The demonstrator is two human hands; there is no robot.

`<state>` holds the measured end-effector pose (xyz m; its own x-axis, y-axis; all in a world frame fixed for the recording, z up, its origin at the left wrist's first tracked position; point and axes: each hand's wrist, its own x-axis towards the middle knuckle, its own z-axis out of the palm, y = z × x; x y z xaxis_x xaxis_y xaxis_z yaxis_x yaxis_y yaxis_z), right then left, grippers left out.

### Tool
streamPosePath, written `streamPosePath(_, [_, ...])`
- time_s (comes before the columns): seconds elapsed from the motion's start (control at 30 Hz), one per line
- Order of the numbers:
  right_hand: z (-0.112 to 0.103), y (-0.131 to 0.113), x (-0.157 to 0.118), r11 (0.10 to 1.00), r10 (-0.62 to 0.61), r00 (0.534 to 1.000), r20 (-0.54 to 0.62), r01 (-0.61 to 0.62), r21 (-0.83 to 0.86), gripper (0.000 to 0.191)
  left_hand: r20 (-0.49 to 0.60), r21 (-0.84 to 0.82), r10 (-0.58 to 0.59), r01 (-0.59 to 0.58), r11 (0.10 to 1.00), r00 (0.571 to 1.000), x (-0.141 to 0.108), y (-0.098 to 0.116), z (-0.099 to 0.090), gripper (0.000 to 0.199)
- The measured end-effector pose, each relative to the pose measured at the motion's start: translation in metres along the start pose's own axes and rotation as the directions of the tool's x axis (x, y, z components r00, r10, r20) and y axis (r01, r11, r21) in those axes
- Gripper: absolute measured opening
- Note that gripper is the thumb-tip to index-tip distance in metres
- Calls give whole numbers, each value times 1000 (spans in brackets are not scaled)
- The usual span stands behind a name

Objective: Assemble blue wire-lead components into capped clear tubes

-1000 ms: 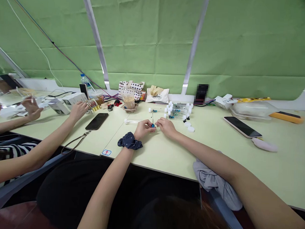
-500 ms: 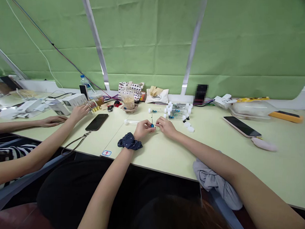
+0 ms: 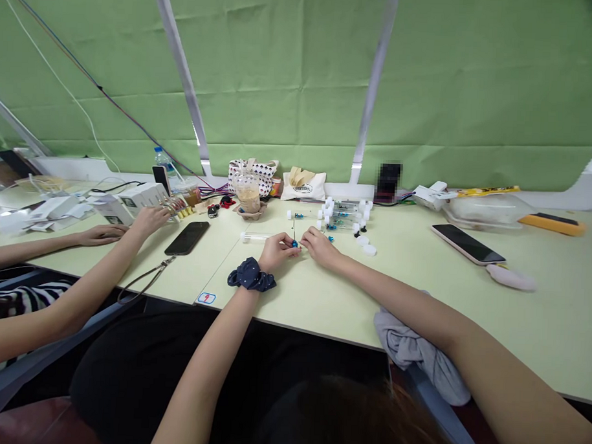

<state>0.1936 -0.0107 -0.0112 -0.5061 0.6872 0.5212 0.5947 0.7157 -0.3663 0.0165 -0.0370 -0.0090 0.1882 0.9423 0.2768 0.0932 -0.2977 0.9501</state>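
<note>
Over the table, my left hand is closed, its fingertips pinching a small blue piece with a thin dark rod standing up from it. My right hand meets it from the right, thumb and fingers pinched together beside the blue piece; whatever is between them is too small to make out. Behind my left hand lies a clear tube. Just beyond my right hand is a pile of clear tubes with white caps and blue parts inside. Loose white caps lie to its right.
A dark phone with a strap lies to the left, another phone to the right. A drink cup and pouches stand at the back. On the left, a co-worker's hand touches small yellow-ended items near white boxes.
The view has shifted very slightly. My hands stay together at the blue piece, with only a tiny shift of the right fingers.
</note>
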Motion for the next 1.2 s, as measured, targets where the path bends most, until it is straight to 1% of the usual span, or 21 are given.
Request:
streamPosePath(0.1, [-1, 1, 0, 999, -20, 999, -40, 22, 36, 5, -16, -2, 3, -3, 1000, 1000, 0, 0, -1, 42])
streamPosePath(0.27, [-5, 0, -2, 1000, 1, 999, -53, -1, 2, 9, -5, 0, 10, -10, 1000, 1000, 0, -2, -1, 41])
streamPosePath(0.37, [-6, -1, -2, 999, 43, 997, -59, -44, -11, 12, 1, 7, 18, -18, 1000, 1000, 1, -2, -2, 41])
streamPosePath(0.47, [-5, 0, -1, 996, 86, 995, -56, -84, 38, 13, 1, 18, 26, -26, 999, 1000, 1, -2, -2, 40])
streamPosePath(0.6, [-3, 0, -1, 973, 206, 978, -18, -203, 107, 18, 0, 33, 42, -42, 999, 999, 1, -2, -2, 40])
streamPosePath(0.63, [-2, 0, -1, 971, 218, 976, -18, -215, 106, 18, 2, 36, 41, -41, 999, 999, 1, -2, -2, 40])
streamPosePath(0.7, [-2, -1, -1, 981, 180, 983, -31, -178, 79, 16, -2, 40, 32, -32, 999, 999, 0, -1, -2, 40])
streamPosePath(0.83, [-4, -2, -1, 999, 45, 998, -40, -44, 27, 13, -47, 48, 26, -24, 999, 999, -1, 2, -1, 38])
streamPosePath(0.93, [-5, -1, 0, 990, 56, 998, 13, -58, 129, 19, -50, 51, 24, -21, 998, 998, -1, 3, -2, 37])
streamPosePath(1.0, [-5, -2, -1, 961, 93, 994, 49, -103, 258, 22, -38, 56, 18, -16, 998, 999, 0, 2, -2, 35])
streamPosePath(1.07, [-6, -3, 0, 898, 151, 985, 80, -171, 405, 21, -30, 61, 18, -17, 998, 999, 0, 1, -3, 34])
streamPosePath(1.13, [-7, -4, 1, 792, 237, 960, 148, -279, 543, 19, -26, 66, 30, -28, 997, 999, 0, 0, -4, 33])
streamPosePath(1.2, [-9, -5, 3, 661, 310, 917, 252, -399, 636, 16, -21, 72, 46, -45, 996, 999, 0, 0, -5, 33])
